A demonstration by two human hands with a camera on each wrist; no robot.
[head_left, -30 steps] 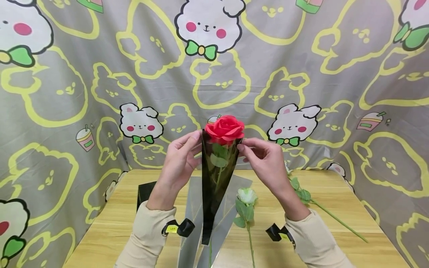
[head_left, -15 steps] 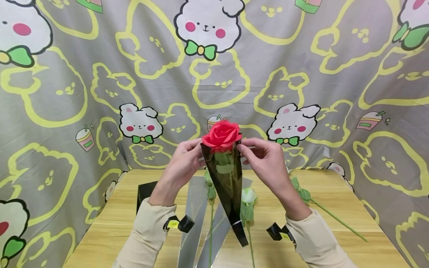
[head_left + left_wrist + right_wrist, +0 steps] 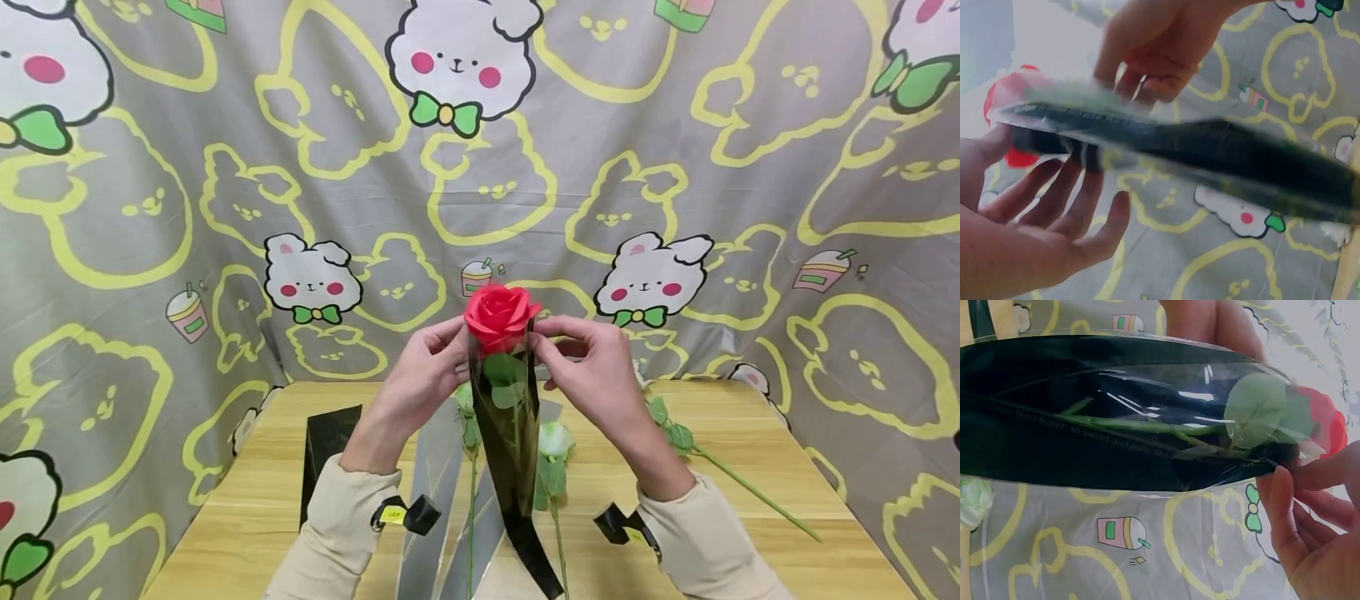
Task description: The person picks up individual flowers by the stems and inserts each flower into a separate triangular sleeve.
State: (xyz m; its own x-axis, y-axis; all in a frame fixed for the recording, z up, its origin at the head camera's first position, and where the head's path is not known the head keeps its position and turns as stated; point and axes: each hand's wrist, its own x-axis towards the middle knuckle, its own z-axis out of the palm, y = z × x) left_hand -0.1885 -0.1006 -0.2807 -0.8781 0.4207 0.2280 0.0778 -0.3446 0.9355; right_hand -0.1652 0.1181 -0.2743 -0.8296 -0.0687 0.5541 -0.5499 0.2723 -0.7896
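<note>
A red artificial rose [image 3: 501,317] stands upright inside a black flower sleeve [image 3: 506,450] with a clear front, its bloom above the opening. My left hand [image 3: 427,367] pinches the sleeve's left upper edge between thumb and fingers. On the other side my right hand [image 3: 588,354] pinches the right upper edge, just under the bloom. In the right wrist view the green stem [image 3: 1141,425] and a leaf [image 3: 1254,409] show through the clear film, beside printed lettering. The sleeve's narrow lower end bends to the right, over the table. The left wrist view is blurred.
On the wooden table [image 3: 240,500] lie a white rose [image 3: 555,442], another pale green-white rose [image 3: 467,408] and a third stem [image 3: 757,492] at right. Grey translucent wrapping sheets [image 3: 431,500] lie under them. A black sleeve [image 3: 326,442] is at left. A patterned curtain [image 3: 480,192] hangs behind.
The wrapped rose has come down slightly, and the sleeve's lower end has swung to the right. My left hand has shifted rightward and a little down; my right hand stays nearly in place.
</note>
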